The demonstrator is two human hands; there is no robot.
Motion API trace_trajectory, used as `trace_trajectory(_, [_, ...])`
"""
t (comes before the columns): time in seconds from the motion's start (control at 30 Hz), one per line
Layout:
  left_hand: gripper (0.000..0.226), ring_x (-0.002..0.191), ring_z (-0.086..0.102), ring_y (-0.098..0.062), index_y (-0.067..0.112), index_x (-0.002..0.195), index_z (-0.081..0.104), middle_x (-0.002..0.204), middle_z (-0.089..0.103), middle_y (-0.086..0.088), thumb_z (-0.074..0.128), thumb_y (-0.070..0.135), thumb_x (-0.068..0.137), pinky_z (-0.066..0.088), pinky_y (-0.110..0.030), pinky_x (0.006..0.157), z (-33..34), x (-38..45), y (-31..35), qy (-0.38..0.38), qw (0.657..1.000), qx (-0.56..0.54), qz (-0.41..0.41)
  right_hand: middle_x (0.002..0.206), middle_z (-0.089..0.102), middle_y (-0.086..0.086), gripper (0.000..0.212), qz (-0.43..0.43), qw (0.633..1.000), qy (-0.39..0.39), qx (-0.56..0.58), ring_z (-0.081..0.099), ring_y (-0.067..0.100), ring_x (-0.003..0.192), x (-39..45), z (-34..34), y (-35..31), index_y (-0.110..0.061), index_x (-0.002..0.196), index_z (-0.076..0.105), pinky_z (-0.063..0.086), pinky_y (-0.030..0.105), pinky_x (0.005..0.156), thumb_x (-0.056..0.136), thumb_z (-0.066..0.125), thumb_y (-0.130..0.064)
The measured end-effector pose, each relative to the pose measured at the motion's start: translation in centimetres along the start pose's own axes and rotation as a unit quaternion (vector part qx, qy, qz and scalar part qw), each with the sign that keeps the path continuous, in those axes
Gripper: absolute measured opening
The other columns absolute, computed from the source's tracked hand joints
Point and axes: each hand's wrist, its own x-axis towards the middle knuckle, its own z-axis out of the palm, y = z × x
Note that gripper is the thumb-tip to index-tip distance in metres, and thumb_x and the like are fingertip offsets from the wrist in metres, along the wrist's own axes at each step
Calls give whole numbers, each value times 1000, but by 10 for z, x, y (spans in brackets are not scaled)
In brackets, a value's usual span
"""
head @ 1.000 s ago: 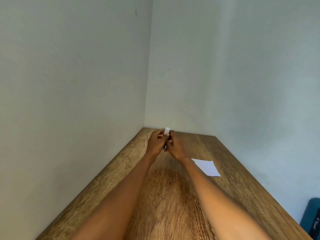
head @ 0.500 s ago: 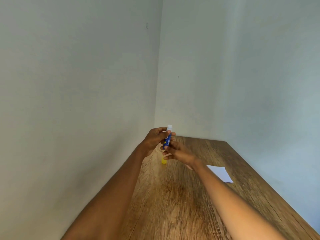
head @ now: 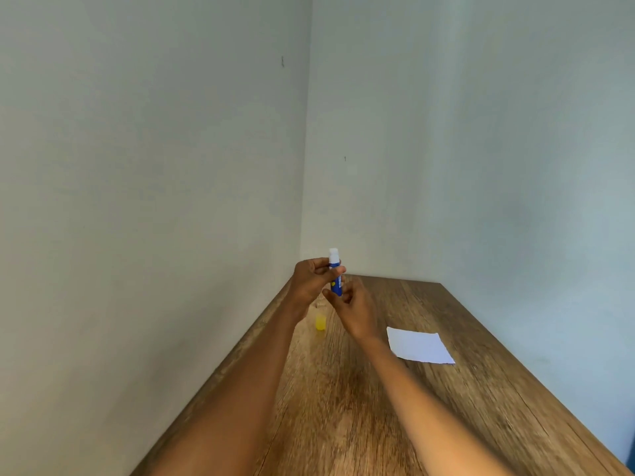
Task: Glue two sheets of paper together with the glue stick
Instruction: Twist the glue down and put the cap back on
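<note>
A blue glue stick (head: 335, 277) with its white tip bared stands upright in the air above the far end of the wooden table (head: 395, 407). My left hand (head: 311, 281) pinches its upper part with thumb and fingers. Just below, my right hand (head: 352, 309) curls its fingers around the stick's lower end. The yellow cap (head: 320, 322) stands on the table under my left wrist. White paper (head: 419, 345) lies flat to the right of my right wrist; whether it is one sheet or two stacked I cannot tell.
The table runs into a corner between two plain pale walls, one close along its left edge (head: 220, 372) and one at its far end. A wall also runs along the right side. A dark blue object (head: 631, 459) shows at the bottom right corner.
Both hands lifted the glue stick higher off the table. The yellow cap, hidden a second ago, now stands in view on the wood. The camera view shifted so the paper sits further right.
</note>
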Motion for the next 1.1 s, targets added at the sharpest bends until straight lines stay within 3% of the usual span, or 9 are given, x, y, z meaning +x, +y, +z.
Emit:
trace_trajectory(0.2, [18,80,71,-4,13,103,67,82,76,9,63,13,86,53,-12,66,-9,0,3,-99,994,-30,-32,80,60,-10,21,53,965,-257,28,55,-4,62,12,-32,-1,-25,104,59,45,14,57,94,46,-39])
trace_trajectory(0.3, [25,76,72,-7,2,108,65,85,75,4,64,8,84,56,-15,66,5,-1,13,-52,997,-59,-10,88,61,-1,28,-12,988,-122,-92,59,15,80,16,-25,-3,-16,107,61,46,31,72,94,47,-36])
trace_trajectory(0.37, [24,73,71,-10,1,106,66,89,72,-4,65,5,83,58,-21,69,21,-1,20,-8,998,-62,7,80,61,1,23,-14,997,42,-61,58,19,74,10,-15,-9,-13,92,62,44,29,62,91,53,-34])
trace_trajectory(0.43, [23,75,69,-12,1,105,66,94,70,-10,66,5,83,58,-24,74,33,-1,24,0,999,-33,20,79,63,7,24,4,995,101,-25,60,23,72,4,-9,-12,-10,88,64,48,36,64,90,56,-32])
trace_trajectory(0.5, [26,76,69,-12,-2,108,64,98,68,-13,64,4,83,58,-23,75,31,0,30,-12,999,-17,25,77,63,6,21,31,998,45,34,62,23,72,5,-14,-14,-14,85,63,52,42,69,91,54,-33])
trace_trajectory(0.67, [22,78,72,-9,3,109,63,100,69,-9,60,5,87,58,-20,73,10,3,33,-97,994,-46,-6,107,63,-9,20,82,964,-226,112,57,2,101,16,-51,-19,-26,109,61,46,17,81,94,50,-33])
trace_trajectory(0.8, [23,76,72,-9,1,108,64,99,69,-10,61,4,86,57,-18,70,19,2,36,-63,996,-66,18,109,65,2,28,19,998,-14,-52,54,17,108,23,-46,-18,-14,100,69,46,38,94,81,67,-34])
trace_trajectory(0.93, [28,73,72,-6,-1,112,63,96,70,-8,64,4,84,55,-15,66,31,0,39,-65,997,-41,32,100,54,-1,31,13,982,132,-138,46,17,102,15,-34,-23,-15,86,62,38,27,75,74,72,-41])
trace_trajectory(1.1, [28,76,72,-8,-2,114,61,100,69,-12,61,6,87,57,-17,69,24,0,39,-102,994,-44,9,91,64,-5,31,95,983,-143,58,60,13,93,12,-52,-32,-16,95,65,45,21,74,88,56,-44])
